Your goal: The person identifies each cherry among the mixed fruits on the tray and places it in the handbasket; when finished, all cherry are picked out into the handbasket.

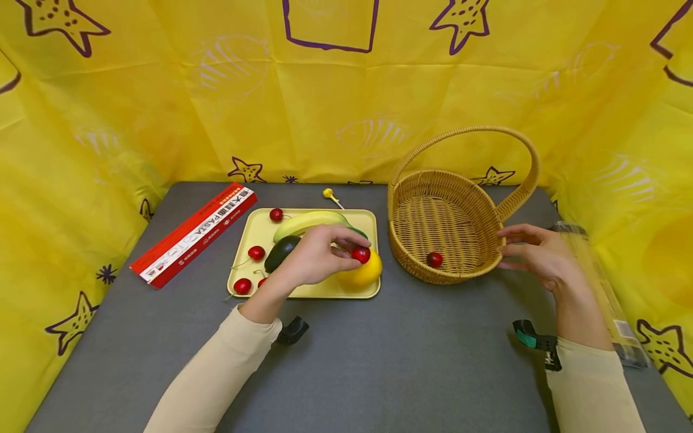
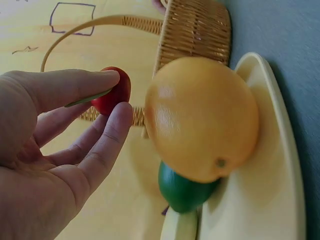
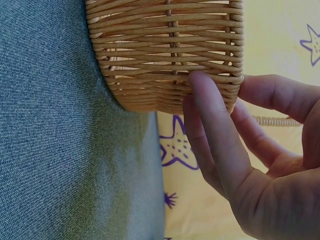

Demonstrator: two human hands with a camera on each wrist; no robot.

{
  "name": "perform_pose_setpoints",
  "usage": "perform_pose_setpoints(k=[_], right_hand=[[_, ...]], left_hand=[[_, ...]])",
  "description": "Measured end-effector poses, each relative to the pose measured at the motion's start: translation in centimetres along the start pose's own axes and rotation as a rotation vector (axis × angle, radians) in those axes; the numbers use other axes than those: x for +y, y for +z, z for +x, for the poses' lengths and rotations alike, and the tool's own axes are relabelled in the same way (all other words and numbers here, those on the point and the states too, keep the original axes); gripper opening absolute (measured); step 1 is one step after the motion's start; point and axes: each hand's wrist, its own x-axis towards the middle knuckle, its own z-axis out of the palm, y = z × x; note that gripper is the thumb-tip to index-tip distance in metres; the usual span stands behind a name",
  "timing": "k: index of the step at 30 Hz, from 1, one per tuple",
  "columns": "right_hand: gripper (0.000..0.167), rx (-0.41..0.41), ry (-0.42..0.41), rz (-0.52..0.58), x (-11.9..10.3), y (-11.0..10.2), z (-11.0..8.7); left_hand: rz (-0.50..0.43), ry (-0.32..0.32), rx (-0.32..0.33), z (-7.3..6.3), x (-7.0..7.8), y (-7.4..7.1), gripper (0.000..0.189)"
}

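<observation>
Nearest me, two cream-sleeved forearms (image 1: 590, 385) extended over the grey cloth-covered desk (image 1: 379, 361). The left hand (image 1: 319, 255) pinched a glossy red round cherry (image 1: 361, 254) between thumb and fingertips; a slim green stem lay along the digits in the left wrist view. The right hand (image 1: 541, 255) held the tan woven wicker basket (image 1: 441, 222) at its right rim, fingers bent, one fingertip set against the outer wall.

Key relation: the basket lay directly to the right of the pinched cherry, a short way off, with only the right edge of the pale yellow rectangular tray (image 1: 325, 292) and a narrow strip of desk between. Left hand was the nearer to the basket's left rim; right hand was on the opposite side, so the basket sat between the two. Its mouth faced up. The arched handle ran roughly left to right, rising over the back half, which left the near half uncovered from above. A second, darker red cherry (image 1: 434, 259) rested inside, by the near wall.

Height: cherry was held above the tray, just over a smooth yellow-orange round fruit (image 1: 364, 275), apparently clear of it in the left wrist view. Tray's long side ran left to right; its remaining stemmed red cherries (image 1: 256, 252) lay toward the left end, well away from the basket, beside a dark green oval avocado (image 1: 281, 252).
</observation>
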Motion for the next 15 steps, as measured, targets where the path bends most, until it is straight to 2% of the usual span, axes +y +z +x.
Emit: perform_pose_setpoints(k=[9,12,15], right_hand=[[0.028,-0.009,0.008,0.077,0.0,0.0,0.1],[0.031,-0.006,0.008,0.044,0.0,0.0,0.0],[0.036,-0.001,0.009,0.032,0.1,-0.1,0.0]], left_hand=[[-0.062,0.072,-0.03,3.1,1.4,1.1,0.031],[-0.075,0.092,-0.042,4.0,1.9,1.6,0.031],[-0.034,0.098,-0.056,5.0,2.5,2.0,0.031]])
